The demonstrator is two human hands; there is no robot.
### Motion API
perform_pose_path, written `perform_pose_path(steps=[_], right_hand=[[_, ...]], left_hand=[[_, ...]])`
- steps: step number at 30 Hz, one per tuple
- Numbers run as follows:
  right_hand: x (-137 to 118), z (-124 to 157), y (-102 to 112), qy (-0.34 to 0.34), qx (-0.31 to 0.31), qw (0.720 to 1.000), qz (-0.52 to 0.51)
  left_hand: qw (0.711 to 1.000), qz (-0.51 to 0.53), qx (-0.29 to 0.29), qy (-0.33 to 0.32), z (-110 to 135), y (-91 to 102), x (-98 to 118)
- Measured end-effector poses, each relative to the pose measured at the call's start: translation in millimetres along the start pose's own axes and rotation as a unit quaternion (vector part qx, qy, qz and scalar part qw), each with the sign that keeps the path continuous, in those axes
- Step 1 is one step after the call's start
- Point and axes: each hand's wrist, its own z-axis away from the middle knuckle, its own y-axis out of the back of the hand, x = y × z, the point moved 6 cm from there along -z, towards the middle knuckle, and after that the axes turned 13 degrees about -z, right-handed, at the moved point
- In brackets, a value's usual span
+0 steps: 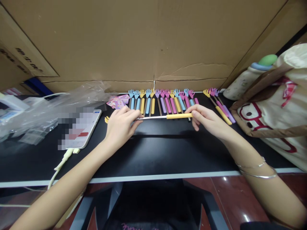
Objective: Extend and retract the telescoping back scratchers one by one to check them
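Note:
A telescopic back scratcher (165, 117) with a yellow handle and a silver rod lies stretched out sideways between both hands, above the black desk (153, 150). My left hand (121, 124) is closed round the rod near its yellow claw end. My right hand (207, 119) pinches the yellow handle end. Behind them, a row of several small back scratchers (163, 102) in blue, yellow, pink and purple lies against the cardboard wall. A smaller group of back scratchers (219, 107) lies to the right.
A phone (80, 127) with a white cable lies at the left, beside crumpled clear plastic bags (48, 105). Small pink packets (117, 101) sit behind my left hand. A cloth bag (275, 102) and a bottle (249, 80) stand at the right. Cardboard (144, 41) walls off the back.

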Motion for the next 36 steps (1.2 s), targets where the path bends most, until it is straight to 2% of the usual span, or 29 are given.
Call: perform_pose_path(steps=[6, 10, 15, 20, 27, 31, 36], right_hand=[[2, 2, 0, -0.040, 0.007, 0.997, -0.059], [2, 1, 2, -0.023, 0.027, 0.998, -0.051], [-3, -1, 2, 0.026, 0.040, 0.997, 0.058], [-16, 0, -3, 0.088, 0.040, 0.975, 0.198], [-30, 5, 18, 0.172, 0.132, 0.946, 0.240], [-31, 5, 25, 0.180, 0.145, 0.934, 0.273], [-27, 3, 20, 0.170, 0.134, 0.924, 0.316]], left_hand=[[1.000, 0.001, 0.029, -0.009, 1, 4.3, 2], [0.999, 0.003, 0.049, -0.015, 1, 5.0, 3], [0.998, -0.010, 0.055, -0.018, 0, 6.7, 6], [0.999, -0.009, 0.030, -0.019, 0, 3.0, 6], [0.998, -0.033, -0.052, 0.003, -2, -15.5, -2], [0.999, -0.039, -0.030, 0.009, -2, -12.3, -3], [0.998, -0.064, 0.027, 0.005, -2, -1.1, -5]])
